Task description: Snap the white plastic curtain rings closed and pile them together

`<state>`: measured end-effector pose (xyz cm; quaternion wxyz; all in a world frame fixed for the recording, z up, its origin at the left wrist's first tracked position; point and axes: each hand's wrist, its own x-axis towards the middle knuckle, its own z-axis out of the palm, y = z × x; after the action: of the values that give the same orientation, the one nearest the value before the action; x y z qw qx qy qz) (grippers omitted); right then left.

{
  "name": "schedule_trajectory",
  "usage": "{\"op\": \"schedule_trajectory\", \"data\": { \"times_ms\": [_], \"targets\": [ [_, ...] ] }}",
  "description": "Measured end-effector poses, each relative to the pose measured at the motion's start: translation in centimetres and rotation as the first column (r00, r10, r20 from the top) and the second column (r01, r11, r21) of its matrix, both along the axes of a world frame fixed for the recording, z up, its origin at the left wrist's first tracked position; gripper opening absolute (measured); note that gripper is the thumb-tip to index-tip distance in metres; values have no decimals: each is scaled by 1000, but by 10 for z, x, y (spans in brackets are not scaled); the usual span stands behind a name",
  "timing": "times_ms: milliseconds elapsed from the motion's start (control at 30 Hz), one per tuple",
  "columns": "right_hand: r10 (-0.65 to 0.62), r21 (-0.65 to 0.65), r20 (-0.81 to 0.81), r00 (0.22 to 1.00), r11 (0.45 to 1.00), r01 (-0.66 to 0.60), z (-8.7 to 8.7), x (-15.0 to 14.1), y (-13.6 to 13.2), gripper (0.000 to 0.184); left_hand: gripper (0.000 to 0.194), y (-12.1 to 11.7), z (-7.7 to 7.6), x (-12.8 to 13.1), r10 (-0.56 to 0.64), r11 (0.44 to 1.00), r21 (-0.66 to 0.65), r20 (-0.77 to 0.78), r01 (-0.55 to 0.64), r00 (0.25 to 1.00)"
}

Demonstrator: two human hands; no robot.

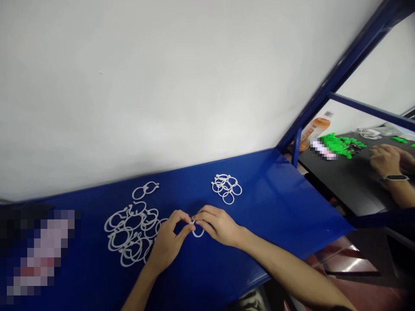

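Between my two hands is one white plastic ring (198,236), its lower loop hanging just above or on the blue surface. My left hand (170,239) pinches its upper end from the left, thumb and forefinger together. From the right, my right hand (217,224) pinches the same end, and the fingertips nearly meet there. The exact joint of the ring is hidden by fingers. Left of my left hand lies a large pile of white rings (129,235), several with their ends apart. Farther back right sits a smaller cluster of white rings (226,188).
Two more white rings (145,190) lie near the wall on the blue table (275,194). A blue metal frame (296,147) rises at right. Beyond it, a co-worker's hands (389,160) are over a black table with green pieces (342,144) and an orange bottle (314,131).
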<state>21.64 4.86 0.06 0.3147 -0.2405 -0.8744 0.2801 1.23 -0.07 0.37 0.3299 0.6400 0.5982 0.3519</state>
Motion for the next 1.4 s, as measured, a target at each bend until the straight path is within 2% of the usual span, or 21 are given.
{"op": "schedule_trajectory", "data": {
  "times_ms": [167, 300, 500, 633, 733, 933, 1167, 1300, 1400],
  "targets": [
    [-58, 99, 1, 998, 993, 58, 7, -2, -2, 43, 30, 1, 0, 1, 85, 996, 43, -16, -84, 996],
    [-26, 136, 11, 1000, 990, 24, 5, -2, -1, 25, 33, 1, -1, 1, 96, 995, 34, -28, -95, 995],
    [-90, -91, -132, 987, 993, 78, 2, 1, -2, 26, 32, 1, -4, 2, 44, 999, 30, -14, -43, 999],
    [-74, -299, -178, 981, 954, 18, 2, 1, -4, 28, 29, 1, -5, 1, 64, 997, 34, -5, -64, 998],
    [-37, -355, -178, 983, 934, -29, 2, 0, -3, 30, 26, 1, -6, 0, 78, 995, 68, 0, -77, 997],
    [52, -246, -114, 992, 966, -79, 5, 3, 0, 24, 14, -1, -4, 2, -4, 990, 141, 15, 2, 1000],
    [143, -97, -48, 989, 984, -147, 2, 7, 3, 25, 17, 0, 0, 5, -96, 978, 189, 49, 85, 994],
    [105, -38, -11, 994, 994, -106, 3, 6, 3, 27, 15, 2, -3, 8, -54, 974, 219, 19, 48, 998],
    [2, -11, 86, 996, 1000, -1, 5, 7, 3, 27, 12, 2, -5, 12, 15, 965, 262, -52, -1, 999]
  ]
}}
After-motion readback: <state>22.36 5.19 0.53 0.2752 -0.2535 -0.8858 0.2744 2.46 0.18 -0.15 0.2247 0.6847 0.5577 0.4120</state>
